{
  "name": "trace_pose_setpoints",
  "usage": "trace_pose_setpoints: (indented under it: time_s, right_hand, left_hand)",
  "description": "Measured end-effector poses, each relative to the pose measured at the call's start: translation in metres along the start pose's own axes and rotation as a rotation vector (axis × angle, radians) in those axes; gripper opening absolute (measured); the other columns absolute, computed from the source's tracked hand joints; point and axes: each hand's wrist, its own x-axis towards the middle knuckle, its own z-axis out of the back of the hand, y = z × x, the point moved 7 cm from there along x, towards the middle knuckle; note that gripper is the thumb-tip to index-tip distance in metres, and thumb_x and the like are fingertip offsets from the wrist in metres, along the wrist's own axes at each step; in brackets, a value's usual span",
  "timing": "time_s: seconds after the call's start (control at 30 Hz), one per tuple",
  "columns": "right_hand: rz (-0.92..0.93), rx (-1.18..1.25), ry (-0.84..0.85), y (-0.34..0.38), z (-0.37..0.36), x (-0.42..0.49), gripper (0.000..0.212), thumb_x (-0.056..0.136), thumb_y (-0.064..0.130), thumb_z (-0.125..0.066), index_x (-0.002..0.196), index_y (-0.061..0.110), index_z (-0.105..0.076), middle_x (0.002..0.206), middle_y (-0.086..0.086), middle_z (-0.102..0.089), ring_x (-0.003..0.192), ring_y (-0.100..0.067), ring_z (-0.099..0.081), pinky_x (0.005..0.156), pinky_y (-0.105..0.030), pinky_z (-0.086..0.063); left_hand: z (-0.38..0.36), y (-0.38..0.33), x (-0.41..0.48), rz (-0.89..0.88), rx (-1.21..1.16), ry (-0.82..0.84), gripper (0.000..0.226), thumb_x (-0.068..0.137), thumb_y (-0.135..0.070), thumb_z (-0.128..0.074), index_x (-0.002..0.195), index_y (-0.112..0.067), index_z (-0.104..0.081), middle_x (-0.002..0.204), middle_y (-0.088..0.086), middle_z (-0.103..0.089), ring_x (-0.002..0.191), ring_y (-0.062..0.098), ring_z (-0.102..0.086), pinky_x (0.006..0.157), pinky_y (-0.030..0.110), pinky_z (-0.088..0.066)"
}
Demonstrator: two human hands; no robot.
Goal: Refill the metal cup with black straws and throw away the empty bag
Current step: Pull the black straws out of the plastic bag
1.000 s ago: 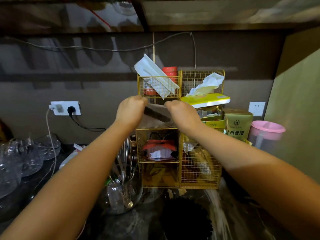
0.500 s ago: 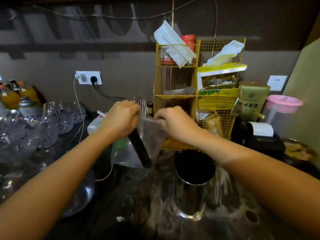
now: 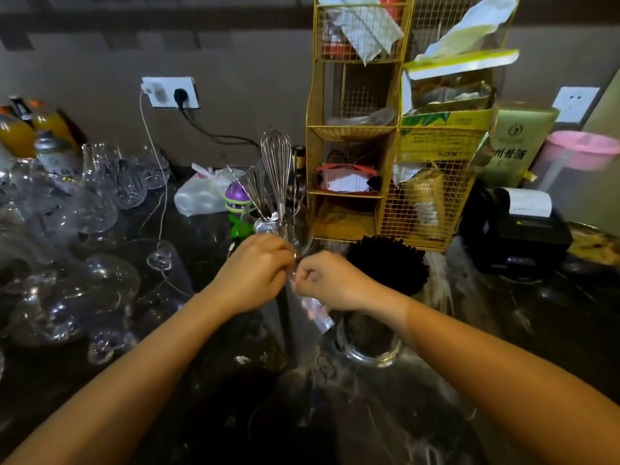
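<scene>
A dark, cluttered counter (image 3: 208, 391) is stretching below a yellow wire rack (image 3: 389, 135). The left hand (image 3: 255, 273) and right hand (image 3: 330, 280) are both pinching a clear bag (image 3: 313, 310) of black straws (image 3: 284, 317), just beside the straw-filled metal cup (image 3: 369, 340).

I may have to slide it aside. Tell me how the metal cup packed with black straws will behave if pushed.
The metal cup stands tall and narrow, with the black straws fanning wider than its rim, so it probably tips rather than slides if pushed high. Its polished wall on the glossy countertop looks slippery; a low push likely slides it. The straws seem loose and may spill.
</scene>
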Motion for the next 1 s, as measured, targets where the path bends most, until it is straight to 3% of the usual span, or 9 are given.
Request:
trace_pose_setpoints:
  time_s: [0.1, 0.17, 0.2, 0.27, 0.33, 0.43, 0.6, 0.77, 1.0]
  right_hand:
    - [-0.038, 0.082, -0.041, -0.01, -0.001, -0.003, 0.027, 0.083, 0.008, -0.051, 0.058, 0.017, -0.045, 0.059, 0.001, -0.049, 0.059, -0.019, -0.056, 0.042, -0.017, -0.044]
    - [-0.083, 0.208, -0.04, -0.016, -0.001, -0.006, 0.026, 0.083, 0.007, -0.051, 0.06, 0.015, -0.045, 0.061, -0.004, -0.05, 0.055, -0.018, -0.056, 0.043, -0.021, -0.048]
    - [-0.104, 0.277, -0.027, -0.018, -0.002, -0.008, 0.024, 0.084, 0.007, -0.051, 0.062, 0.013, -0.045, 0.06, -0.006, -0.051, 0.05, -0.016, -0.055, 0.042, -0.022, -0.048]
    - [-0.123, 0.423, 0.013, -0.019, -0.004, -0.012, 0.022, 0.086, 0.005, -0.049, 0.065, 0.01, -0.045, 0.057, -0.009, -0.053, 0.038, -0.01, -0.054, 0.039, -0.019, -0.047]
    - [-0.115, 0.55, 0.05, -0.017, -0.006, -0.016, 0.021, 0.087, 0.004, -0.047, 0.067, 0.01, -0.046, 0.057, -0.01, -0.054, 0.035, -0.007, -0.055, 0.036, -0.016, -0.046]
    - [-0.099, 0.631, 0.094, -0.016, -0.013, -0.021, 0.017, 0.087, 0.007, -0.048, 0.071, 0.013, -0.049, 0.054, -0.003, -0.058, 0.043, -0.006, -0.056, 0.04, -0.015, -0.047]
    - [-0.077, 0.754, 0.211, -0.019, -0.03, -0.027, 0.007, 0.085, 0.014, -0.054, 0.08, 0.01, -0.056, 0.06, -0.001, -0.064, 0.056, -0.009, -0.064, 0.052, -0.022, -0.051]
    - [-0.073, 0.789, 0.246, -0.019, -0.032, -0.03, 0.012, 0.082, 0.017, -0.061, 0.07, 0.015, -0.058, 0.06, -0.001, -0.063, 0.061, -0.016, -0.062, 0.047, -0.018, -0.05]
    - [-0.118, 0.84, 0.218, -0.028, -0.03, -0.033, 0.026, 0.082, 0.02, -0.06, 0.058, 0.017, -0.051, 0.055, 0.003, -0.06, 0.056, -0.01, -0.059, 0.045, -0.017, -0.049]
  left_hand:
    - [-0.01, 0.003, -0.003, 0.05, -0.055, -0.069, 0.037, 0.072, -0.023, -0.038, 0.089, -0.006, -0.066, 0.104, 0.019, -0.064, 0.099, 0.035, -0.059, 0.087, 0.045, -0.048]
    - [-0.013, 0.008, -0.007, 0.152, -0.166, -0.138, 0.038, 0.075, -0.023, -0.044, 0.106, -0.007, -0.059, 0.121, 0.018, -0.053, 0.112, 0.031, -0.05, 0.094, 0.041, -0.041]
    - [-0.012, 0.012, -0.011, 0.234, -0.274, -0.186, 0.032, 0.077, -0.018, -0.051, 0.107, -0.008, -0.057, 0.119, 0.015, -0.051, 0.109, 0.022, -0.05, 0.092, 0.035, -0.041]
    - [-0.009, 0.015, -0.017, 0.397, -0.51, -0.28, 0.009, 0.079, -0.009, -0.059, 0.085, -0.013, -0.056, 0.091, 0.006, -0.055, 0.078, 0.001, -0.055, 0.073, 0.019, -0.045]
    - [-0.022, 0.015, -0.022, 0.566, -0.827, -0.211, 0.022, 0.083, -0.011, -0.057, 0.063, -0.016, -0.049, 0.059, 0.002, -0.053, 0.044, 0.001, -0.052, 0.049, 0.018, -0.044]
    - [-0.044, -0.004, -0.028, 0.661, -1.187, 0.034, 0.03, 0.088, -0.023, -0.047, 0.062, -0.01, -0.054, 0.044, 0.002, -0.056, 0.034, 0.009, -0.051, 0.038, 0.02, -0.042]
    - [-0.056, -0.011, -0.033, 0.695, -1.315, 0.131, 0.037, 0.089, -0.03, -0.044, 0.063, -0.01, -0.062, 0.045, 0.005, -0.061, 0.035, 0.012, -0.049, 0.034, 0.017, -0.039]
    - [-0.056, -0.018, -0.033, 0.661, -1.291, 0.247, 0.042, 0.089, -0.031, -0.043, 0.054, -0.013, -0.061, 0.041, 0.0, -0.058, 0.036, 0.012, -0.048, 0.039, 0.017, -0.039]
    - [-0.061, -0.023, -0.032, 0.602, -1.409, 0.266, 0.045, 0.077, -0.046, -0.04, 0.058, -0.014, -0.064, 0.058, 0.012, -0.057, 0.054, 0.025, -0.049, 0.044, 0.022, -0.042]
